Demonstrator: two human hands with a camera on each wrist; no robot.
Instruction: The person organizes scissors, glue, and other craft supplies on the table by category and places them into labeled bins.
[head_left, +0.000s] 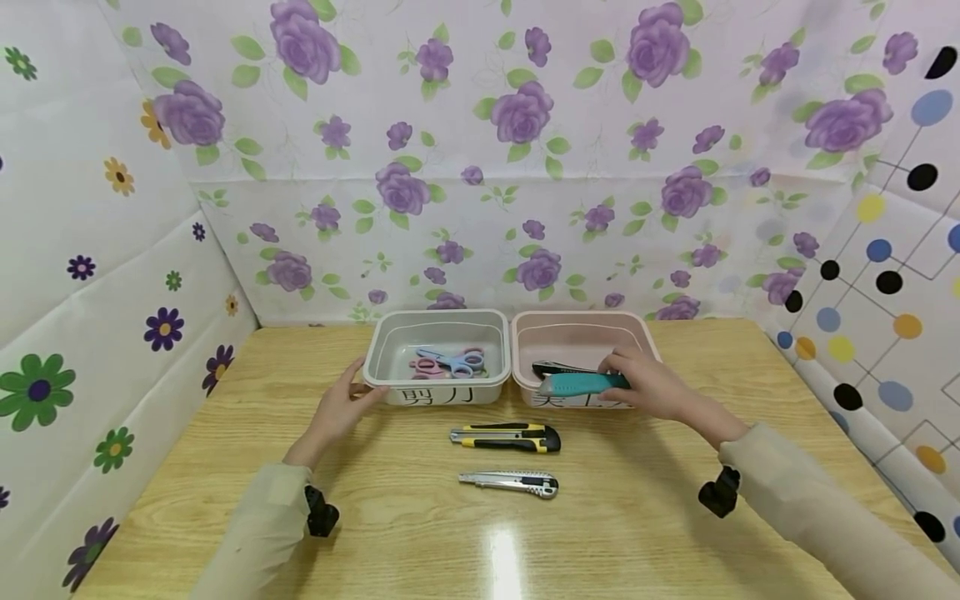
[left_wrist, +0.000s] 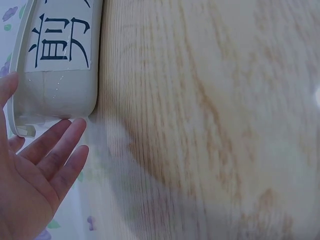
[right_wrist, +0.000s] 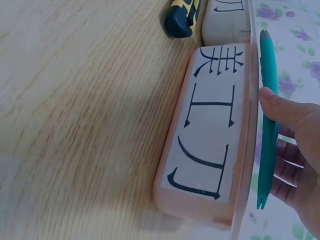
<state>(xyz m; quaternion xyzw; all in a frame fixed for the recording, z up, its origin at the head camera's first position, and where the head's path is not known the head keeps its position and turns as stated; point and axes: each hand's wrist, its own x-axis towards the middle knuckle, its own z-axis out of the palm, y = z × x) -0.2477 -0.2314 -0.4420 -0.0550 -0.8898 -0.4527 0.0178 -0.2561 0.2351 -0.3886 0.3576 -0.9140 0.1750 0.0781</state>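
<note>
My right hand (head_left: pixel 648 385) holds a teal utility knife (head_left: pixel 581 383) just above the front rim of the pink bin (head_left: pixel 577 329). Behind it in that bin lies a black utility knife (head_left: pixel 553 367), partly hidden by the teal one. At the left end of the grey bin (head_left: pixel 442 327), my left hand (head_left: pixel 339 414) touches the rim, its fingers fairly straight in the left wrist view. Blue scissors (head_left: pixel 448 360) and pink scissors (head_left: pixel 427 368) lie inside the grey bin.
In front of the bins, a yellow-and-black utility knife (head_left: pixel 502 437) lies on the wooden table (head_left: pixel 390 533). Nearer to me is a silver utility knife (head_left: pixel 510 481). The two bins stand side by side at the back, before a flowered cloth (head_left: pixel 480 225). Both bear paper labels with black characters.
</note>
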